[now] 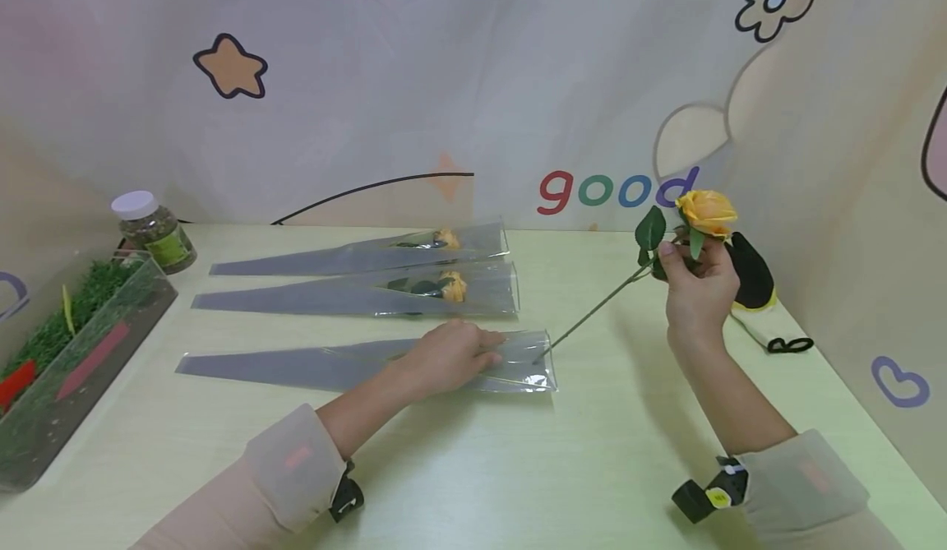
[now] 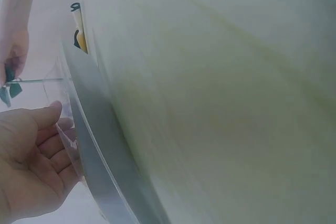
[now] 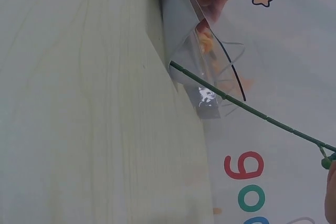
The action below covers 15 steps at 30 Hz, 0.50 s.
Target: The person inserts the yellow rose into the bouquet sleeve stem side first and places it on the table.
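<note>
A yellow artificial rose (image 1: 708,213) with green leaves is upright in my right hand (image 1: 699,291), which pinches its stem just below the bloom. The thin stem (image 3: 247,107) slants down to the left, its lower end at the open mouth of a clear-fronted, grey-backed flower sleeve (image 1: 281,367). My left hand (image 1: 451,357) rests over this sleeve near its wide end. In the left wrist view, its loosely bent fingers (image 2: 52,145) touch the clear film, with the thumb apart from them. The right wrist view shows only a sliver of the right hand.
Two more sleeves (image 1: 281,267) (image 1: 259,299), each with a yellow rose inside, lie farther back. A lidded jar (image 1: 159,238) and a clear box of artificial grass (image 1: 111,353) stand at the left. A black and cream item (image 1: 755,287) lies behind the right hand.
</note>
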Tool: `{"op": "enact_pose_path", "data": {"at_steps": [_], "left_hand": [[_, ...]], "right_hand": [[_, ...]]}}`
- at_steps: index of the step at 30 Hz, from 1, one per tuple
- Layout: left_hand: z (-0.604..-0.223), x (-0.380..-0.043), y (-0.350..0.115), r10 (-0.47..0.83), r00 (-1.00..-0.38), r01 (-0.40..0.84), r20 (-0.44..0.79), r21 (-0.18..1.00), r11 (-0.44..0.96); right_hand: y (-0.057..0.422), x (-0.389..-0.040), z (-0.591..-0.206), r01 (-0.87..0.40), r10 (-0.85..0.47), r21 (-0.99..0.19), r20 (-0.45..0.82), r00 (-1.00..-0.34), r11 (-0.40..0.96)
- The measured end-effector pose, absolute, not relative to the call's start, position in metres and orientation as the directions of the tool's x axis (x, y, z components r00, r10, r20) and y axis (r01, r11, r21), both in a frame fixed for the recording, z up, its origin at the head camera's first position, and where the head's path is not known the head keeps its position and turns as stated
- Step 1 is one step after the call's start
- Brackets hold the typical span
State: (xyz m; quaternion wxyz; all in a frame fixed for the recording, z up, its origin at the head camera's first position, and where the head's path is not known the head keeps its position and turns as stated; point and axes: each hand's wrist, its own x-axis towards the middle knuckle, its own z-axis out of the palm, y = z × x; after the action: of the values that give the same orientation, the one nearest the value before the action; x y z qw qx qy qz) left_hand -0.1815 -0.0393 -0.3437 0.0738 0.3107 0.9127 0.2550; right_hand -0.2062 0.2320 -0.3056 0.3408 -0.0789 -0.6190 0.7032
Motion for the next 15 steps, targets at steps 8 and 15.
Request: {"op": "enact_pose_path", "data": {"at_steps": [8,15], "left_hand": [[-0.3440,-0.1819,-0.0400,0.602,-0.798,0.527,0.023,0.511,0.679],[-0.3442,-0.1823,-0.0404,0.598,-0.801,0.524,0.021,0.508,0.684]], "right_hand": [[0.2273,-0.2046,-0.3067,-0.408,0.560,-0.912,0.360,-0.746,0.043],[0.2224,-0.2051,-0.3076,-0.348,0.556,-0.937,0.297,-0.776,0.014]]}}
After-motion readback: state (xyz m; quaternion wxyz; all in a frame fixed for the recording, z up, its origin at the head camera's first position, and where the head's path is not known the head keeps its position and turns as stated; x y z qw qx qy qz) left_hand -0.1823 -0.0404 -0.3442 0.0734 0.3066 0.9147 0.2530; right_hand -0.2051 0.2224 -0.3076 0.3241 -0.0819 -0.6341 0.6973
